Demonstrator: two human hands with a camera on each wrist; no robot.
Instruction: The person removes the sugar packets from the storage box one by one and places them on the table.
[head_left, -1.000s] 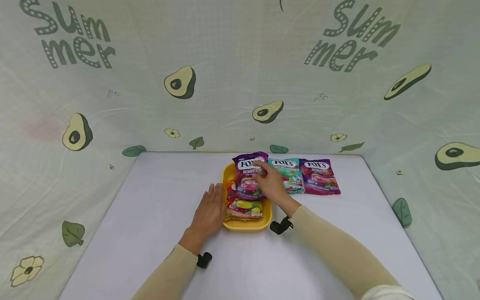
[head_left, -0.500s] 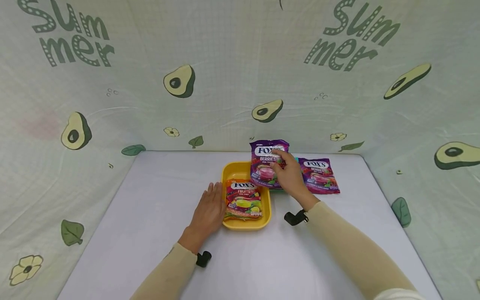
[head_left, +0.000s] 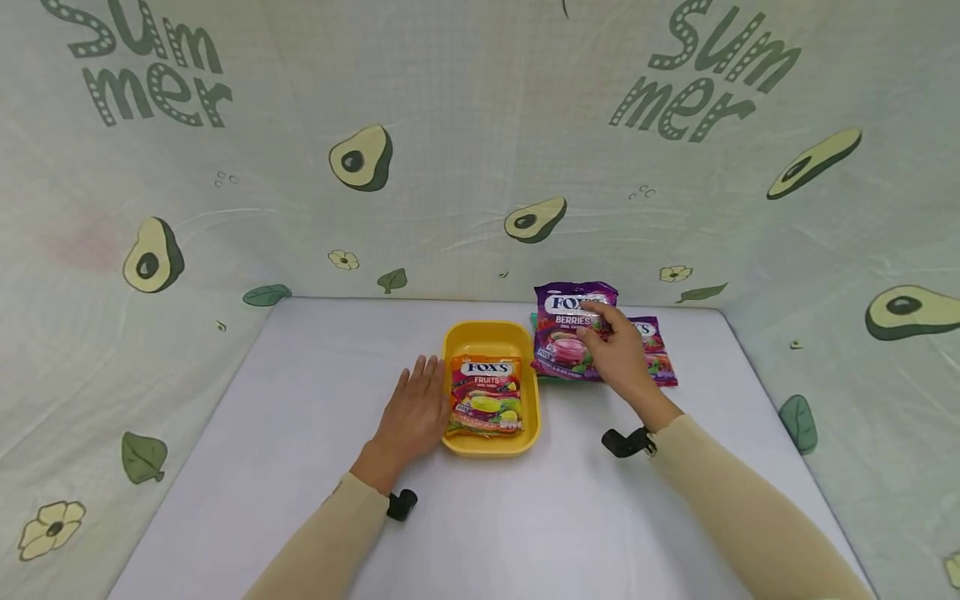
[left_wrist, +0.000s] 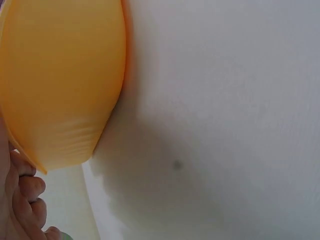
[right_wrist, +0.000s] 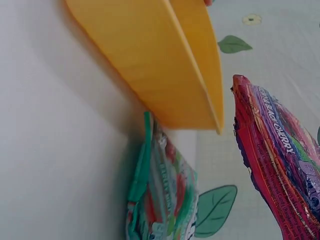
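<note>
Fingers of a person's right hand point(head_left: 624, 354) pinch a purple Berries candy bag point(head_left: 562, 337) by its right side, holding it raised, apart from a teal bag point(right_wrist: 162, 187) that lies beneath on the white surface point(head_left: 300, 400). A second purple bag point(head_left: 660, 360) is partly hidden behind the right hand. Further left, a yellow tray point(head_left: 487, 336) contains an orange-and-red Fruits bag point(head_left: 486, 398). The left hand point(head_left: 415, 410), fingers straight, only touches the tray's left wall.
</note>
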